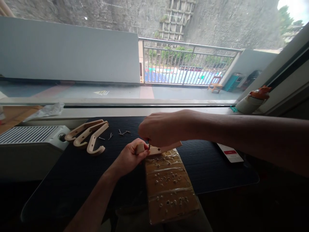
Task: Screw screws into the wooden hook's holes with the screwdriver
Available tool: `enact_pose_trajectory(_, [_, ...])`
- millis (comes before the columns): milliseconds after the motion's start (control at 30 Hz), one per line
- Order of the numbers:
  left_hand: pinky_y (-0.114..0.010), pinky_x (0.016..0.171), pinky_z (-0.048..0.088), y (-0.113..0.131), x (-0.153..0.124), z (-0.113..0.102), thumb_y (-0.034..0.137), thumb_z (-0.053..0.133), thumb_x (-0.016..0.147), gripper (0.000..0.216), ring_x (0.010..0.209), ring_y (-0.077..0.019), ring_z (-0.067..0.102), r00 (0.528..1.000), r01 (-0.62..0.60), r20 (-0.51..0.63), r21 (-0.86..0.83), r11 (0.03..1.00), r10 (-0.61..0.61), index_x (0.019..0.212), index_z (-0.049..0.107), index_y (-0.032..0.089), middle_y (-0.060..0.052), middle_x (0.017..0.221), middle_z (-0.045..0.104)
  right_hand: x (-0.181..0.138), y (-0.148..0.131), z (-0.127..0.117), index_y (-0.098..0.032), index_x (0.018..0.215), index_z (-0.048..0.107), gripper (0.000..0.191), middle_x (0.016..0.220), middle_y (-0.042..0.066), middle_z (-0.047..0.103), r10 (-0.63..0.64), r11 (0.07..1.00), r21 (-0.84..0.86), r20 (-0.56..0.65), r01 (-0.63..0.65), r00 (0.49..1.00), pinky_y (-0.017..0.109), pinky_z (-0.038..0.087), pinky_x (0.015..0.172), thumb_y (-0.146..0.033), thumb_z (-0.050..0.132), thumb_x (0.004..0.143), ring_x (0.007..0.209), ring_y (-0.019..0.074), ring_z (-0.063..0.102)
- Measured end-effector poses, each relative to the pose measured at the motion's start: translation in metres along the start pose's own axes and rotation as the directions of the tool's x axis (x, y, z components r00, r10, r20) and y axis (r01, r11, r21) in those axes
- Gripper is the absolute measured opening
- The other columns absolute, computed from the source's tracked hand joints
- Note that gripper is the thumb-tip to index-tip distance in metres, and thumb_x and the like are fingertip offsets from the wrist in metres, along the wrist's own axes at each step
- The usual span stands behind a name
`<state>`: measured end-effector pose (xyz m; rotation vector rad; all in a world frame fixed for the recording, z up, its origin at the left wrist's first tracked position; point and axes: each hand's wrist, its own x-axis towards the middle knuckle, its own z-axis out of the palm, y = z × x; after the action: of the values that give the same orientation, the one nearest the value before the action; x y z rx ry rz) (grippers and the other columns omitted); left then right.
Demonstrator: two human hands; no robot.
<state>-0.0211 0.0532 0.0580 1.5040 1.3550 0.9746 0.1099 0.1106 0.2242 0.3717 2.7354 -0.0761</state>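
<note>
Tan hook (166, 149), hole-dotted brown board (169, 186), black tabletop (200, 167)

From the board (172, 187), the tabletop (200, 169) lies free at 2 o'clock until the phone (230, 155); hooks (93, 138) and screws (110, 136) obstruct 10 o'clock.

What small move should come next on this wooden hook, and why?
I'd probably turn the thin shaft gently with the right hand: it points down from that fist toward the wooden hook, which the left hand steadies at the taped block's far end.
</note>
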Motion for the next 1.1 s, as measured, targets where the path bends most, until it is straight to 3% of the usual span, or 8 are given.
enact_pose_trajectory(200, [-0.017, 0.047, 0.038, 0.003, 0.001, 0.0, 0.026, 0.057, 0.078, 0.011, 0.054, -0.0069, 0.042, 0.998, -0.06, 0.003, 0.014, 0.998, 0.06, 0.075, 0.051, 0.016, 0.004, 0.069, 0.045, 0.0, 0.011, 0.011, -0.012, 0.064, 0.064, 0.012, 0.062, 0.006, 0.061, 0.06, 0.995, 0.086, -0.059, -0.055, 0.996, 0.028, 0.031, 0.052, -0.011, 0.055, 0.072, 0.057, 0.0126, 0.048])
enact_pose_trajectory(333, [-0.017, 0.048, 0.039, 0.003, 0.002, 0.001, 0.025, 0.057, 0.077, 0.011, 0.056, -0.0071, 0.043, 0.997, -0.079, -0.004, 0.068, 0.995, 0.079, 0.075, 0.053, 0.016, 0.002, 0.075, 0.048, 0.002, 0.011, 0.01, -0.009, 0.069, 0.067, 0.014, 0.067, 0.008, 0.063, 0.149, 0.986, 0.075, -0.011, -0.147, 0.989, 0.028, 0.029, 0.051, -0.013, 0.054, 0.073, 0.057, 0.0121, 0.045])
enact_pose_trajectory(633, [-0.019, 0.057, 0.04, -0.002, 0.0, 0.001, 0.026, 0.062, 0.074, 0.015, 0.064, -0.0095, 0.044, 0.996, -0.068, -0.046, 0.043, 0.997, 0.07, 0.071, 0.051, 0.016, 0.002, 0.071, 0.051, 0.01, 0.002, 0.005, -0.008, 0.075, 0.066, 0.016, 0.066, 0.007, 0.06, 0.077, 0.997, 0.027, 0.002, -0.077, 0.997, 0.028, 0.024, 0.046, -0.011, 0.05, 0.072, 0.052, 0.0109, 0.04])
enact_pose_trajectory(767, [-0.017, 0.049, 0.036, -0.002, 0.002, 0.001, 0.025, 0.061, 0.074, 0.016, 0.057, -0.0073, 0.04, 0.999, -0.031, -0.043, 0.021, 0.999, 0.032, 0.069, 0.048, 0.016, 0.004, 0.066, 0.047, 0.008, 0.0, 0.004, -0.01, 0.07, 0.065, 0.015, 0.062, 0.005, 0.057, 0.076, 0.997, 0.011, 0.004, -0.076, 0.997, 0.028, 0.024, 0.046, -0.009, 0.05, 0.071, 0.051, 0.0104, 0.038])
enact_pose_trajectory(1100, [-0.017, 0.045, 0.034, -0.002, 0.002, 0.003, 0.025, 0.06, 0.075, 0.015, 0.051, -0.0057, 0.038, 0.999, -0.034, -0.042, 0.002, 0.999, 0.035, 0.07, 0.049, 0.016, 0.004, 0.067, 0.045, 0.013, 0.008, 0.01, -0.008, 0.078, 0.068, 0.019, 0.062, 0.004, 0.058, 0.169, 0.978, 0.117, 0.039, -0.172, 0.985, 0.025, 0.026, 0.046, -0.014, 0.051, 0.071, 0.051, 0.009, 0.041])
